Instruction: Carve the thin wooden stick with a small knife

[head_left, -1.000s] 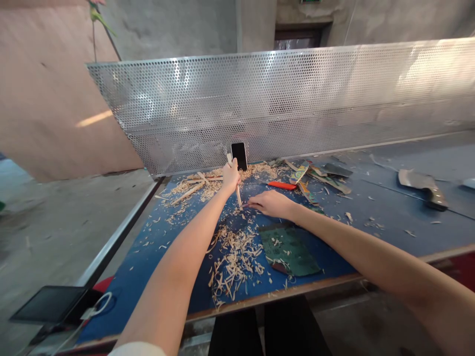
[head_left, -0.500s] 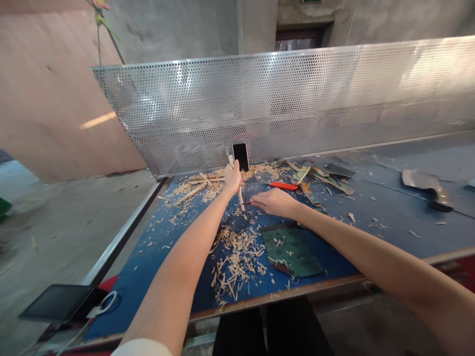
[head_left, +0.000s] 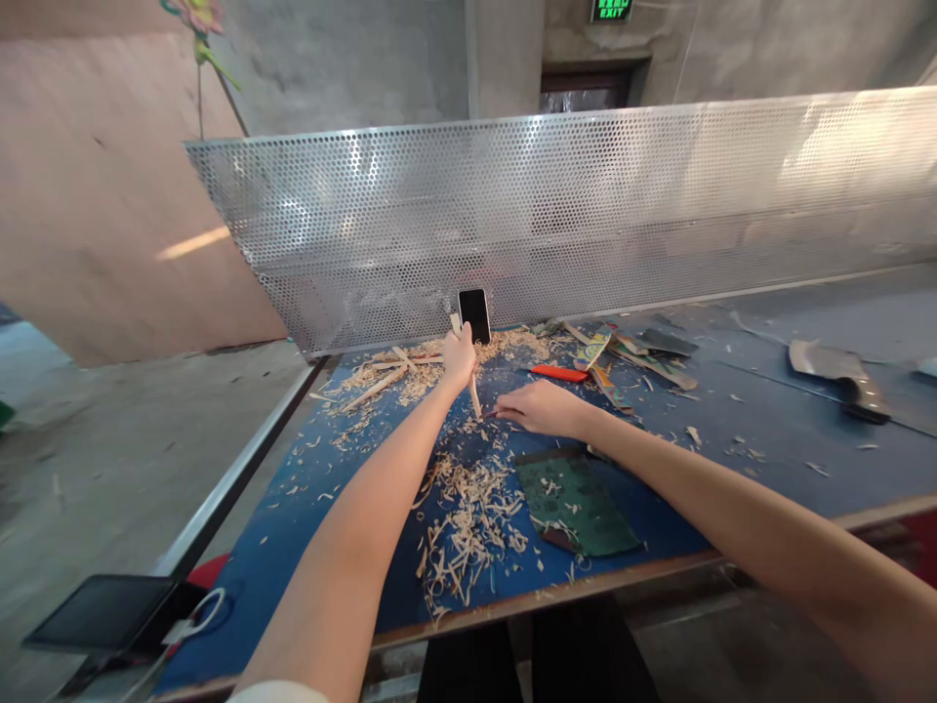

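My left hand is closed round a thin wooden stick that stands tilted, its lower end on the blue tabletop. My right hand is closed on a small tool whose dark tip points at the stick's lower end. Pale wood shavings lie heaped in front of both hands, and more shavings lie behind them.
A phone leans upright against the perforated metal screen. A red-handled cutter, green sandpaper sheet, printed strips and a hatchet-like blade lie on the table. A tablet sits low left.
The view has shifted slightly up and to the right. Both hands keep their grips at the stick's lower end, with only small movement.
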{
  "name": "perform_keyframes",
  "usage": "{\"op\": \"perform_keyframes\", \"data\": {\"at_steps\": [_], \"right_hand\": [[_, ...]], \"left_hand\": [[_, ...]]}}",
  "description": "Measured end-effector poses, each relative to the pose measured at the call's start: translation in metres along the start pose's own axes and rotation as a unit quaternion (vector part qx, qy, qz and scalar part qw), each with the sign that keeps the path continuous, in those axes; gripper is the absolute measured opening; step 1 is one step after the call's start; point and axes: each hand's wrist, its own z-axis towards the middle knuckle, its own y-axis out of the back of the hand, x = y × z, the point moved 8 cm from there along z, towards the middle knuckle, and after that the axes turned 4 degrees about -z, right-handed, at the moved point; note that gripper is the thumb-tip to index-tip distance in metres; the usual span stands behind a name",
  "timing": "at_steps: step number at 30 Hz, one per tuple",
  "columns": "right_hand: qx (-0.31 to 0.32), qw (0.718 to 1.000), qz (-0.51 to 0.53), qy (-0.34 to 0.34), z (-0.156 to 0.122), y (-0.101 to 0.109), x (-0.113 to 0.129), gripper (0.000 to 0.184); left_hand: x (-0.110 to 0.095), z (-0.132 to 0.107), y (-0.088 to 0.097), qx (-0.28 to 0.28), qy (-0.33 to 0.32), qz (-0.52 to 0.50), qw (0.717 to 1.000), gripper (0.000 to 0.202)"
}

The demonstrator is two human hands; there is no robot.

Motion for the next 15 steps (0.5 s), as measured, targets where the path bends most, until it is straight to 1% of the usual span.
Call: {"op": "perform_keyframes", "data": {"at_steps": [3, 5, 9, 12, 15], "right_hand": [[-0.039, 0.999, 0.003, -0.012, -0.001, 0.003, -0.006, 0.032], [-0.040, 0.999, -0.009, -0.008, 0.000, -0.001, -0.007, 0.032], [-0.027, 1.000, -0.006, -0.004, 0.002, -0.007, -0.004, 0.031], [-0.002, 1.000, 0.010, -0.015, 0.004, -0.009, -0.003, 0.031], [0.031, 0.999, 0.000, -0.013, 0.005, -0.011, 0.001, 0.032]], "left_hand": [[-0.002, -0.003, 0.000, 0.006, 0.003, -0.027, 1.000, 0.035], [-0.003, -0.005, -0.002, 0.022, 0.007, -0.053, 0.998, 0.036], [-0.005, -0.010, -0.007, 0.059, 0.015, -0.083, 0.995, 0.033], [-0.006, -0.010, -0.010, 0.066, 0.010, -0.079, 0.995, 0.030], [-0.006, -0.010, -0.011, 0.072, 0.007, -0.079, 0.994, 0.032]]}}
